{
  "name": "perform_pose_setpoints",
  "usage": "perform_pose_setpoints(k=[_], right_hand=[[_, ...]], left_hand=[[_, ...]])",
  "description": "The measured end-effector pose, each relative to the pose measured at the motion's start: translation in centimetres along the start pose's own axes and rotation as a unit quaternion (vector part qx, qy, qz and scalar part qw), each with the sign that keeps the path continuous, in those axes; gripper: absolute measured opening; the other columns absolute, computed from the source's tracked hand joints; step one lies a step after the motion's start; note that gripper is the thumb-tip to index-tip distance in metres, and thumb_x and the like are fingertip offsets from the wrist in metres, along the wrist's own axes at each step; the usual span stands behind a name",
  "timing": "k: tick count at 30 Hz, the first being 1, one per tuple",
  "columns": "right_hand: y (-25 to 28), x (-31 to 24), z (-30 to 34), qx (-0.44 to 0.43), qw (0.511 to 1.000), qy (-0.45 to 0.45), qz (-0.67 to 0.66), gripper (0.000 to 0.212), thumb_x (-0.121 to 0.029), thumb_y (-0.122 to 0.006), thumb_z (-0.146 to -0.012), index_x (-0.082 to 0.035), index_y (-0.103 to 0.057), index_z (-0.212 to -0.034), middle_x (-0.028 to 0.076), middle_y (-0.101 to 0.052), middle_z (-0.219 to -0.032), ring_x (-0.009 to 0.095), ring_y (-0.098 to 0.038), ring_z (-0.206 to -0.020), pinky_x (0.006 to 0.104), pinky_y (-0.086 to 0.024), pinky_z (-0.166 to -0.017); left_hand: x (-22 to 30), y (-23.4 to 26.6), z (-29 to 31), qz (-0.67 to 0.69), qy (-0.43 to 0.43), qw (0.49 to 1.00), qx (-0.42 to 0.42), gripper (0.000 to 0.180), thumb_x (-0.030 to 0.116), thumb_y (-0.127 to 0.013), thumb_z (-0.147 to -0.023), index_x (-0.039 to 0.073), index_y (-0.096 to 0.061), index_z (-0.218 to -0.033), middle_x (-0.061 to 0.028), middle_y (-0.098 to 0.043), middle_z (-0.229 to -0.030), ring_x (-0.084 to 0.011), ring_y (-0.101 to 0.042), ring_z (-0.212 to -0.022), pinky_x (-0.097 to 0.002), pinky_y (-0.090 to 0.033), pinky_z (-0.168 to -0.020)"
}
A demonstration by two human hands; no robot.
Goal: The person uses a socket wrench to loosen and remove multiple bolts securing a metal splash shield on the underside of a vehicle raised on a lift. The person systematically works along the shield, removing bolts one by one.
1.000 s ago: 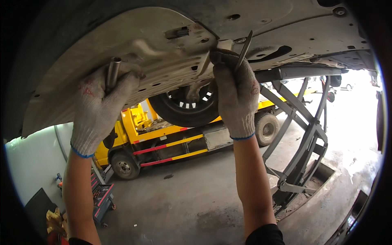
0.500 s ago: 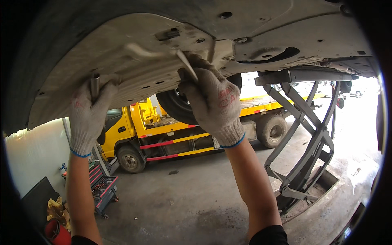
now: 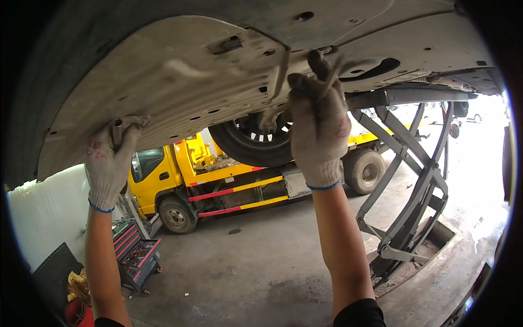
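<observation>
Concrete floor [image 3: 234, 283] across the lower centre; on it, a yellow flatbed truck [image 3: 250, 186] mid-frame; a tool trolley [image 3: 139, 256], lower left; a scissor lift [image 3: 426, 175] in a recess, right.

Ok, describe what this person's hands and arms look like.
The left hand and right hand wear off-white knitted gloves with ribbed cuffs, blue edging and red markings. The right glove's fingers look darkly soiled. The forearms are bare down to black sleeves.

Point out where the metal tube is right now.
In the head view, the metal tube is at the left, held in the gloved left hand, just below the car's underside and up-left of the yellow truck.
</observation>
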State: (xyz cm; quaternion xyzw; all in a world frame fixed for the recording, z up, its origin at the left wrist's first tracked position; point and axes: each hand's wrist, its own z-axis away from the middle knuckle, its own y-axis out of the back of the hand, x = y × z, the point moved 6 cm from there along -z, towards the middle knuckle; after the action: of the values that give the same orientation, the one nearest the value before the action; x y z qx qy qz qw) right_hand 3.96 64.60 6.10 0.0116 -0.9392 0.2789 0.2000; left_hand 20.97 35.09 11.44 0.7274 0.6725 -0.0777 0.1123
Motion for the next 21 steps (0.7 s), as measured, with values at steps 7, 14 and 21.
perform_pose_setpoints(k=[7,14,21], right_hand=[[0.2,-0.9,0.2,-0.022,0.997,-0.044,0.053,0.019,-0.010,-0.068,-0.091,0.001,-0.073,-0.106,0.023,-0.065,-0.130,0.030,-0.070,-0.099,0.0361,-0.055,-0.083],[-0.5,-0.7,1.1,-0.031,0.993,-0.109,-0.011,0.016,-0.012,-0.069,-0.092,-0.002,-0.072,-0.103,0.016,-0.071,-0.099,0.029,-0.070,-0.080,0.0367,-0.053,-0.071],[-0.1,-0.6,0.4,-0.042,0.993,-0.102,0.040,0.013,-0.011,-0.069,-0.092,-0.002,-0.071,-0.100,0.016,-0.071,-0.102,0.029,-0.070,-0.079,0.0357,-0.054,-0.069]], left_hand=[[-3.4,0.3,1.0,-0.009,0.027,0.999,0.041,0.029,0.030,-0.067,-0.097,0.002,-0.072,-0.096,-0.0017,-0.056,-0.068,-0.0104,-0.049,-0.053,-0.0272,-0.043,-0.050],[-4.8,0.1,1.5,0.041,0.043,0.997,0.057,0.026,0.027,-0.069,-0.097,0.002,-0.073,-0.101,0.0009,-0.053,-0.066,-0.0054,-0.045,-0.052,-0.0233,-0.039,-0.045],[4.4,-1.5,-0.5,0.081,-0.029,0.996,-0.020,0.018,0.017,-0.067,-0.097,0.001,-0.071,-0.103,-0.0042,-0.069,-0.086,-0.0118,-0.062,-0.076,-0.0311,-0.051,-0.071]])
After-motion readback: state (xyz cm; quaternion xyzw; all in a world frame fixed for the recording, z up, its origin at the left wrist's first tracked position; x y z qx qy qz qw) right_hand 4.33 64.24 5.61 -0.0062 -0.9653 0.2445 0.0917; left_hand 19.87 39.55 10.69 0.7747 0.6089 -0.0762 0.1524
